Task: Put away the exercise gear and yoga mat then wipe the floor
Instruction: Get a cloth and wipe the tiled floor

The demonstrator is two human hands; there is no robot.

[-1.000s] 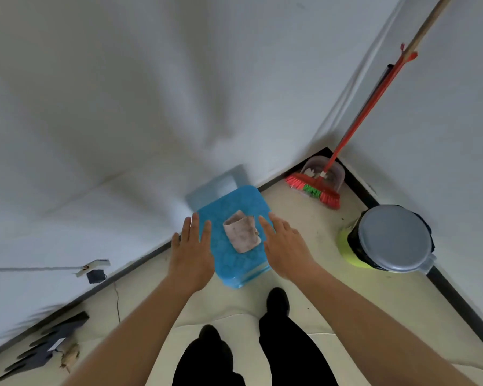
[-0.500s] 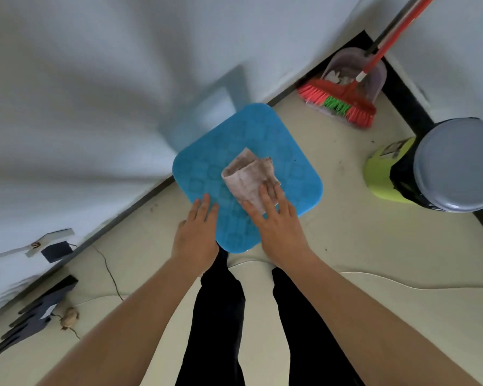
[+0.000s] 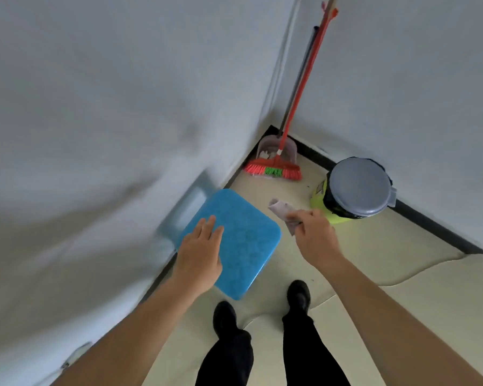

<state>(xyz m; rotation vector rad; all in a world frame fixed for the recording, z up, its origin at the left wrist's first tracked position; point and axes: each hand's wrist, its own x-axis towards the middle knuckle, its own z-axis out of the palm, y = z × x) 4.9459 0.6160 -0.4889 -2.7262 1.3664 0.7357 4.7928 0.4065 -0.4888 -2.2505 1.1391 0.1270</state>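
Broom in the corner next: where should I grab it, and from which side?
Grip the broom by its red handle partway up, from the open room side. It stands nearly upright in the wall corner, so walls block the back, the dustpan sits behind its bristles and the bin stands to the right. The left hand holds nothing; the right hand pinches the cloth.

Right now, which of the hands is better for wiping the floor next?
Right. The right hand grips the cloth above the floor, so it could probably go straight down to wipe. The left hand is open over the blue stool, holding nothing.
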